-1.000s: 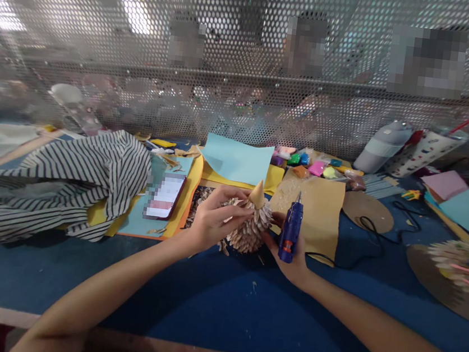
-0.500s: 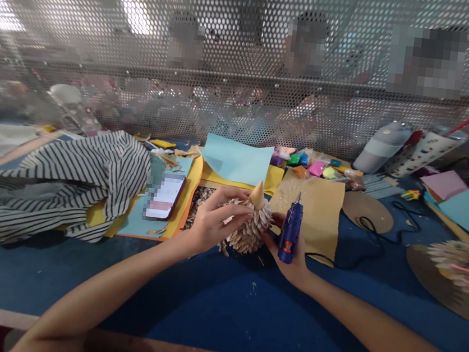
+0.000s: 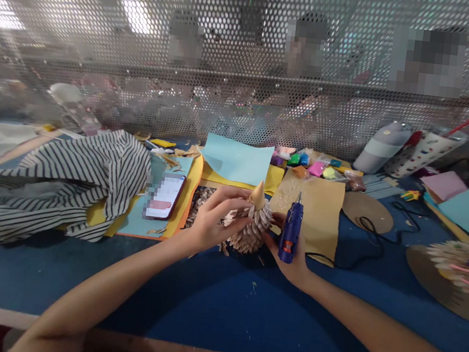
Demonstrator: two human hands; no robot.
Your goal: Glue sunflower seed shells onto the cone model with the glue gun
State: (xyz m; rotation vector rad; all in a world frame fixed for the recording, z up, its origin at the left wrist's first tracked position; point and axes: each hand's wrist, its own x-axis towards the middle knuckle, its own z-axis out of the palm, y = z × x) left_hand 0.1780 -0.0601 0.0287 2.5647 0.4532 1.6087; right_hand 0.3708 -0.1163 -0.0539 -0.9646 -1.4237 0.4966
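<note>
In the middle of the table stands a paper cone [image 3: 258, 197], its tip bare and its sides covered in overlapping pale, petal-like flakes. My left hand [image 3: 217, 215] is closed about its upper left side, thumb and fingers against the flakes; whether a loose flake is between them is hidden. On the other side, my right hand [image 3: 291, 268] grips a blue glue gun [image 3: 291, 233] with its metal nozzle pointing up. Fingers of that hand also reach the cone's right side. Loose dark and pale flakes [image 3: 201, 197] lie on paper behind my left hand.
A phone [image 3: 166, 196] rests on coloured sheets to the left, beside striped cloth [image 3: 125, 166]. Brown paper [image 3: 322, 220] lies behind the glue gun, whose black cord [image 3: 367, 259] runs right. A flake-covered piece [image 3: 462, 261] sits far right. Perforated metal [image 3: 234, 108] closes the back.
My left thumb and fingers have spread slightly apart at the cone's side. The phone's screen picture has changed. My right hand and the glue gun stay nearly still.
</note>
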